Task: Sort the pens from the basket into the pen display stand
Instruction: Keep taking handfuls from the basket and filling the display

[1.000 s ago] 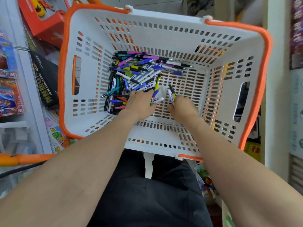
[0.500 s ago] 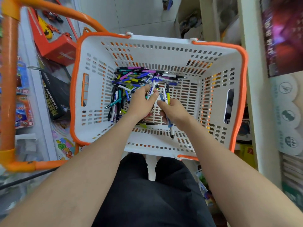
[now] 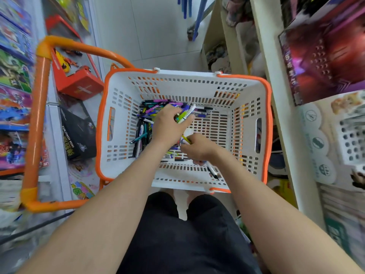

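Observation:
A white basket with an orange rim stands in front of me. A heap of loose pens lies in its far left corner. My left hand is inside the basket and grips a few pens, their ends sticking out past my fingers. To its right, my right hand holds a bundle of pens whose tips point down toward me. A white pen display stand with round holes shows at the right edge.
The basket's orange handle is folded out to the left. Shelves with boxed toys line the left side, and a cream shelf post and a dark red box stand on the right. My legs are below the basket.
Both hands have lifted pens off the basket floor and hold them higher. The view has pulled back and turned right, so the stand now shows.

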`<state>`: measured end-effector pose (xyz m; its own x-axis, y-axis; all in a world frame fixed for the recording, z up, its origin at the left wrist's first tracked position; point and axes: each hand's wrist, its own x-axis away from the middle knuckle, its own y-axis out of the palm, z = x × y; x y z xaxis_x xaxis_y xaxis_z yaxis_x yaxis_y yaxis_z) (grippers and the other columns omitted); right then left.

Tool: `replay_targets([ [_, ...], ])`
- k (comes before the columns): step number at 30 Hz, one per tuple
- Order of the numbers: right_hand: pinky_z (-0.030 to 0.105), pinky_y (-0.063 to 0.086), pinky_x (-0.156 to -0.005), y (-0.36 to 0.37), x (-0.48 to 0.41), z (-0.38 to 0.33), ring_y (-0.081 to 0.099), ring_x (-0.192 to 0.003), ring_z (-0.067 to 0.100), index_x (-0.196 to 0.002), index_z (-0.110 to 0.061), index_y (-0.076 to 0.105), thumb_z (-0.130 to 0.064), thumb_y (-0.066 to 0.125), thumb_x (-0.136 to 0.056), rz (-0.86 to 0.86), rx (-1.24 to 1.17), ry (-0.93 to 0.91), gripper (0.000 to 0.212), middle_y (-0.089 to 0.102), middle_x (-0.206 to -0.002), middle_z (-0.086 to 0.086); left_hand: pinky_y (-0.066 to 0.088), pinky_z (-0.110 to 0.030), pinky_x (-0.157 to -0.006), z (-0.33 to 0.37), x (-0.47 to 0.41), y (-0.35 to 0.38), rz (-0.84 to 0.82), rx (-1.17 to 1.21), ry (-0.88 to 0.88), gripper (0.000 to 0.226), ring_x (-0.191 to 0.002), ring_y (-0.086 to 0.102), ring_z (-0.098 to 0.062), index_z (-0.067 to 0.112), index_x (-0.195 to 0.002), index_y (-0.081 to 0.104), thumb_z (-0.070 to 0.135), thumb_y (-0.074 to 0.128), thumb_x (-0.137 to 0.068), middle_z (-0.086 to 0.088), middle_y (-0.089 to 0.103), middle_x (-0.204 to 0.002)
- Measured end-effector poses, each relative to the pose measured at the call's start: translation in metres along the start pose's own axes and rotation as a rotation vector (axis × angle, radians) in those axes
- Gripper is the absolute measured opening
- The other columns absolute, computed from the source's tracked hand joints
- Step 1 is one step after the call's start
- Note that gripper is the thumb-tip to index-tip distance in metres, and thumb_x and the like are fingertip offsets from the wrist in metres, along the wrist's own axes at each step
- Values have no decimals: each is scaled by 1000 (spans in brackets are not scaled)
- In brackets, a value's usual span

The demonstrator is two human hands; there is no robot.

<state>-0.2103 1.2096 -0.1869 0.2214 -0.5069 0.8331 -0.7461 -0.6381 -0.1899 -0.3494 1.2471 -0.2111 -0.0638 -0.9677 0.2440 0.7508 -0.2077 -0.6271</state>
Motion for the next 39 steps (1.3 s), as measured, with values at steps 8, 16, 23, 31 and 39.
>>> replay_targets([
  [8, 27, 48, -52, -23, 22, -16, 59, -58, 17, -85, -3, 71, -9, 79, -84, 65, -22, -30, 10, 67, -70, 9, 30, -38, -53, 14, 6, -31, -401, -306, 69, 71, -53, 45, -25, 16, -61, 42, 75, 47, -100, -5, 45, -57],
  [16, 24, 38, -60, -34, 31, -19, 46, -65, 12, -126, 5, 63, 3, 47, -101, -327, -585, 142, 29, 66, -96, 18, 25, -36, -54, 17, 9, -46, -658, -283, 9, 60, -48, 31, -20, 6, -68, 57, 51, 55, -107, -3, 38, -52],
  [23, 27, 35, -59, -39, 39, -19, 45, -61, 17, -84, -5, 59, -10, 37, -99, -198, -926, 102, 27, 63, -83, 19, 18, -36, -53, 12, 9, -50, -604, -223, -28, 73, -47, 25, -21, 16, -57, 36, 74, 48, -99, -3, 28, -51],
  [31, 29, 36, -42, -20, 18, -23, 46, -41, 23, -70, -7, 51, -28, 43, -110, 542, -650, 52, 45, 47, -56, 11, 18, -34, -52, 38, 23, -38, -576, 128, -113, 66, -47, 23, -15, 19, -69, 34, 79, 43, -96, 4, 26, -56],
  [39, 44, 57, -70, -26, 24, -33, 72, -80, 33, -100, 3, 67, -48, 56, -107, 512, -800, 40, 52, 69, -83, 14, 43, -39, -98, 32, 19, -38, -685, 235, -262, 125, -138, 50, -28, 10, -161, 34, 79, 83, -69, -5, 47, -156],
])
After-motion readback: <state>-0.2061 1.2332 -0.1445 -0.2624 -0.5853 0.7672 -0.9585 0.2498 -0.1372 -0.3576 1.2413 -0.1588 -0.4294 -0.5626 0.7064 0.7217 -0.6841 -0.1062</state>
